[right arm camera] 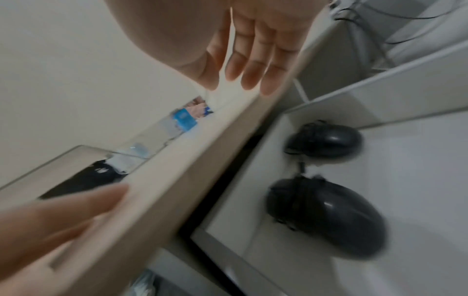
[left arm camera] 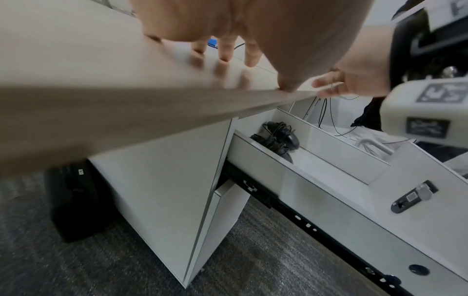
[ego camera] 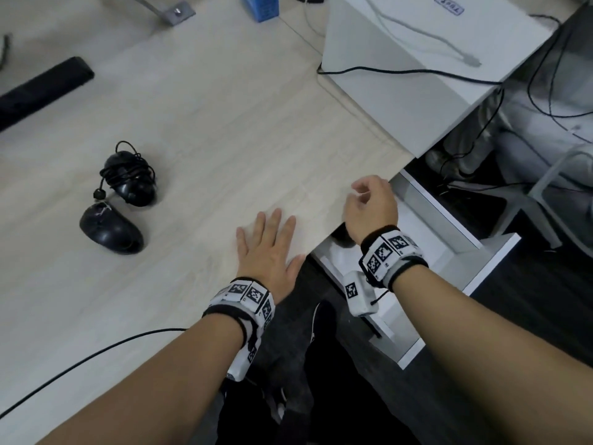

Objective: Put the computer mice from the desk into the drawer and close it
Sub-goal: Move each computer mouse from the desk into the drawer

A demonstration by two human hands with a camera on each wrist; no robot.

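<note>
Left hand (ego camera: pixel 268 248) lay flat on desk (ego camera: pixel 224 123); right hand (ego camera: pixel 372 207) hovered loose, empty. Cord-wrapped mouse (ego camera: pixel 130 176) looked light, slick, rigid: best gripped across its sides.

An office workstation: a pale wood-grain laminate worktop (ego camera: pixel 208 123) carries two black corded computer mice (ego camera: pixel 128 178), the end of a black keyboard wrist rest (ego camera: pixel 45 88) and trailing black cables (ego camera: pixel 80 358). Beneath it stands a white pedestal cabinet with a pulled-out white drawer (left arm camera: pixel 316 180) on grey carpet (left arm camera: pixel 253 260).
</note>
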